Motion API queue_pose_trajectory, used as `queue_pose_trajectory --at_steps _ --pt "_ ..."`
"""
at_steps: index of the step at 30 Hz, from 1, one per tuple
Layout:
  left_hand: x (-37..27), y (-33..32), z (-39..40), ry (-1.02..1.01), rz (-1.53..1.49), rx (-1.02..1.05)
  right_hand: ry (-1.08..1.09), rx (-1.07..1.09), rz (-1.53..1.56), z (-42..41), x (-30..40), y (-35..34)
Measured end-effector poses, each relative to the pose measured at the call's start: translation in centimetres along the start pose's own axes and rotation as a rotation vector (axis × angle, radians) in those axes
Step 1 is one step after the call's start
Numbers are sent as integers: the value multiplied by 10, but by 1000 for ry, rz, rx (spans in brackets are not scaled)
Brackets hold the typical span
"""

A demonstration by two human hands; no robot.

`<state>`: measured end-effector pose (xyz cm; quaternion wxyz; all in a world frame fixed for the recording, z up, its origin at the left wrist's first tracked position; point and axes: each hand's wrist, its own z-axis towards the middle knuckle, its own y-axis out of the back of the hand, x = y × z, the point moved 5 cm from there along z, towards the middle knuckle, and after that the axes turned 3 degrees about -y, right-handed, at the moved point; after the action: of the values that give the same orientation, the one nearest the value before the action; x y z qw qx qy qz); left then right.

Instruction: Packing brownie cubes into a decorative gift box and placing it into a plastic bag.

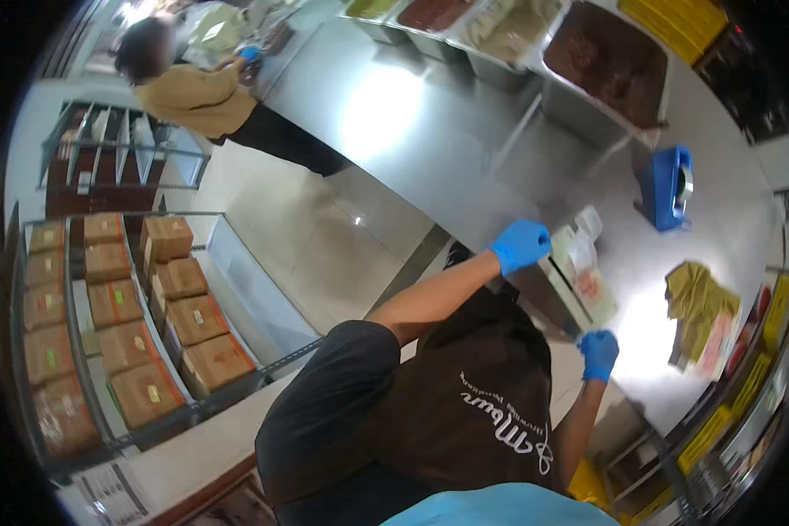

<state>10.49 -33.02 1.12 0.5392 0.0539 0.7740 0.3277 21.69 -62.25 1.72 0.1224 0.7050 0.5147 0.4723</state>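
Before me on the steel table lies a cream-coloured device (pixel 601 309), probably a bag heat sealer, with a dark slot along its near side. A clear plastic bag (pixel 582 253) and a piece with red print (pixel 590 286) rest on top of it. My left hand (pixel 521 246), in a blue glove, has its fingers curled at the device's far-left end. At the opposite end is my right hand (pixel 598 355), also gloved and curled. Whether either hand pinches an edge of plastic is too small to tell.
A blue tape dispenser (pixel 667 187) and a crumpled olive cloth (pixel 700 296) are on the steel table (pixel 460 158). Metal tubs, one with dark brown contents (pixel 608 62), line its far side. A co-worker (pixel 197 98) stands at upper left. Wrapped brown blocks (pixel 197 319) fill a rack.
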Motion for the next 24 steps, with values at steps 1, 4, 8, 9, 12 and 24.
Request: queue_pose_trajectory --at_steps 1,4,8,9,12,24 --pt "-4 0 -3 6 -14 -20 -6 -30 27 -1 -1 1" --pt "-1 5 -13 49 -20 -10 46 -15 -158 12 -6 -17" --pt "-15 -6 -11 22 177 -18 264 -239 -398 28 -28 -24" --pt "-16 -12 -9 -8 203 9 312 -265 -327 35 -37 -26" --pt "-10 -26 -17 -109 64 -78 117 -99 73 33 -49 -32" --pt "158 113 -126 209 -753 -505 507 276 -51 -37 162 -154"
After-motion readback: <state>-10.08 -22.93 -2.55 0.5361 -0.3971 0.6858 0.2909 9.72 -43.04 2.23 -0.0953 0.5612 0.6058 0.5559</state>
